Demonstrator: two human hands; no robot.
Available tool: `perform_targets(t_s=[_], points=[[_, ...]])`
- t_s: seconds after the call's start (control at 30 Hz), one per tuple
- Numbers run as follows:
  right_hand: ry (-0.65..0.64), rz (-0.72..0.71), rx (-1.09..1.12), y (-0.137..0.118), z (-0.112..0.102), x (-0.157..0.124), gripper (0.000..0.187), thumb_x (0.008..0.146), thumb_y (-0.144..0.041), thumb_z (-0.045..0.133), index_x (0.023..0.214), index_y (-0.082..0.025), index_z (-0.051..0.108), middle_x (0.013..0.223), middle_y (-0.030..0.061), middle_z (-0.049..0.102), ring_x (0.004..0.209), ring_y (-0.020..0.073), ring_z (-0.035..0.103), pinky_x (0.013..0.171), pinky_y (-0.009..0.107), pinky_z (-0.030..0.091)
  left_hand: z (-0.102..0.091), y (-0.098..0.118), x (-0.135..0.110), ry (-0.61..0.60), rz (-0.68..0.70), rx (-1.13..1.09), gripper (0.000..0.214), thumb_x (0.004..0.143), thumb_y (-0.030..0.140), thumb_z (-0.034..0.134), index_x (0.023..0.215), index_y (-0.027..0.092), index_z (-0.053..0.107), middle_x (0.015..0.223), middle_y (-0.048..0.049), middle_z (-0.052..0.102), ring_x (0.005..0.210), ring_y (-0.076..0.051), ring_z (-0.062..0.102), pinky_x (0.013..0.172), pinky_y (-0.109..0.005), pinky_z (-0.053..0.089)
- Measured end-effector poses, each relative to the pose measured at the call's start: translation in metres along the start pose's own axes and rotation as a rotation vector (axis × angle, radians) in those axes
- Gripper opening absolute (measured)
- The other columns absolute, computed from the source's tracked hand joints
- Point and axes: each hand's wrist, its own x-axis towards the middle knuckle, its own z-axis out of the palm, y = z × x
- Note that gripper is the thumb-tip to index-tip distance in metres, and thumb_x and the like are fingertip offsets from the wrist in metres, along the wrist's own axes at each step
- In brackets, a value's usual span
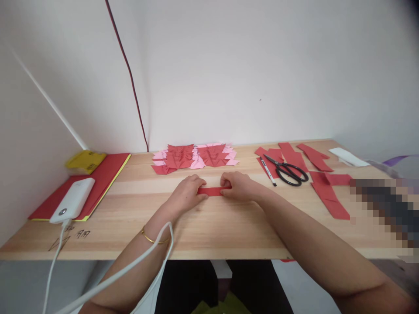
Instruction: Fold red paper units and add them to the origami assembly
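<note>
A narrow red paper strip (213,191) is lying flat on the wooden table (229,226), just in front of the folded red and pink paper pieces (194,158), its long axis running left to right. The left hand (187,192) and right hand (236,185) are pinching its opposite ends, fingers curled down. Their fingertips are hiding both ends; any crease is hard to make out.
</note>
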Motion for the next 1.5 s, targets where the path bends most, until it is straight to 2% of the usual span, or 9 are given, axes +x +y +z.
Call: perform_targets(t_s=[0.23,0.47,0.7,0.83,1.0,1.1,1.23,1.37,1.5], points=[[-0.048,-0.006,-0.01,-0.004,-0.005,-0.002,0.025,0.067,-0.036,0.064,0.086,-0.021,0.059,0.089,0.0033,0.064,0.081,0.0179,0.055,0.064,0.025,0.036,0.002,-0.007,0.002,0.001,-0.073,-0.073,0.013,0.068,0.026,0.066,0.077,0.018,0.061,0.081,-0.0032,0.057,0.078,-0.017,0.053,0.07,-0.029,0.042],[-0.062,0.011,-0.039,-0.012,-0.007,-0.005,0.02,0.066,-0.034,0.064,0.08,-0.021,0.061,0.089,0.0043,0.064,0.083,0.0191,0.054,0.065,0.027,0.035,0.003,-0.008,0.005,0.0,-0.067,-0.099,0.013,0.064,0.026,0.068,0.07,0.018,0.06,0.08,-0.0033,0.057,0.079,-0.017,0.052,0.069,-0.028,0.041],[-0.059,0.005,0.07,-0.013,-0.009,-0.008,0.009,0.066,-0.02,0.057,0.073,-0.019,0.052,0.075,-0.0011,0.06,0.068,0.0122,0.051,0.059,0.023,0.033,0.005,-0.006,0.004,0.035,-0.113,-0.175,0.03,0.061,0.026,0.069,0.091,0.018,0.065,0.084,-0.0032,0.061,0.076,-0.017,0.055,0.068,-0.027,0.043],[-0.061,-0.006,0.23,-0.006,-0.007,-0.005,0.012,0.065,-0.019,0.056,0.076,-0.019,0.051,0.071,-0.0031,0.056,0.062,0.0098,0.049,0.055,0.02,0.034,0.004,-0.006,0.005,0.03,-0.138,-0.357,0.008,0.065,0.025,0.064,0.067,0.017,0.065,0.072,-0.0012,0.059,0.066,-0.014,0.053,0.059,-0.024,0.04],[-0.11,-0.032,0.389,-0.002,-0.006,-0.003,0.017,0.066,-0.023,0.058,0.081,-0.02,0.052,0.067,-0.0048,0.052,0.058,0.0091,0.047,0.053,0.02,0.035,0.005,-0.005,0.009,0.175,-0.334,-0.8,0.023,0.065,0.036,0.068,0.071,0.014,0.064,0.058,0.0024,0.053,0.053,-0.009,0.043,0.051,-0.022,0.031],[-0.058,-0.064,0.368,-0.005,-0.006,-0.003,0.02,0.065,-0.028,0.063,0.08,-0.019,0.053,0.072,-0.0031,0.056,0.061,0.0099,0.049,0.056,0.021,0.038,0.009,-0.007,0.011,0.237,-0.348,-1.013,0.026,0.064,0.036,0.07,0.071,0.012,0.063,0.061,0.0014,0.055,0.055,-0.009,0.045,0.054,-0.022,0.033],[0.016,-0.106,0.465,-0.013,-0.006,-0.004,0.02,0.074,-0.034,0.057,0.086,-0.018,0.054,0.075,-0.0002,0.06,0.064,0.0111,0.054,0.058,0.021,0.041,0.011,-0.009,0.012,0.271,-0.315,-1.064,0.025,0.064,0.035,0.072,0.068,0.012,0.062,0.06,0.0019,0.055,0.055,-0.008,0.044,0.056,-0.022,0.033],[0.068,-0.144,0.465,-0.015,-0.004,-0.003,0.017,0.079,-0.033,0.049,0.077,-0.018,0.055,0.067,-0.0013,0.058,0.059,0.0101,0.051,0.055,0.021,0.039,0.01,-0.008,0.012,0.256,-0.314,-1.094,0.026,0.063,0.035,0.073,0.067,0.012,0.061,0.057,0.0024,0.053,0.052,-0.007,0.042,0.053,-0.021,0.032],[0.041,-0.188,0.439,-0.011,-0.001,-0.001,0.017,0.078,-0.031,0.049,0.073,-0.017,0.057,0.067,-0.0019,0.056,0.059,0.0095,0.047,0.056,0.021,0.037,0.011,-0.006,0.014,0.28,-0.311,-1.188,0.027,0.062,0.033,0.074,0.06,0.013,0.055,0.054,0.0042,0.05,0.051,-0.006,0.04,0.052,-0.02,0.03]])
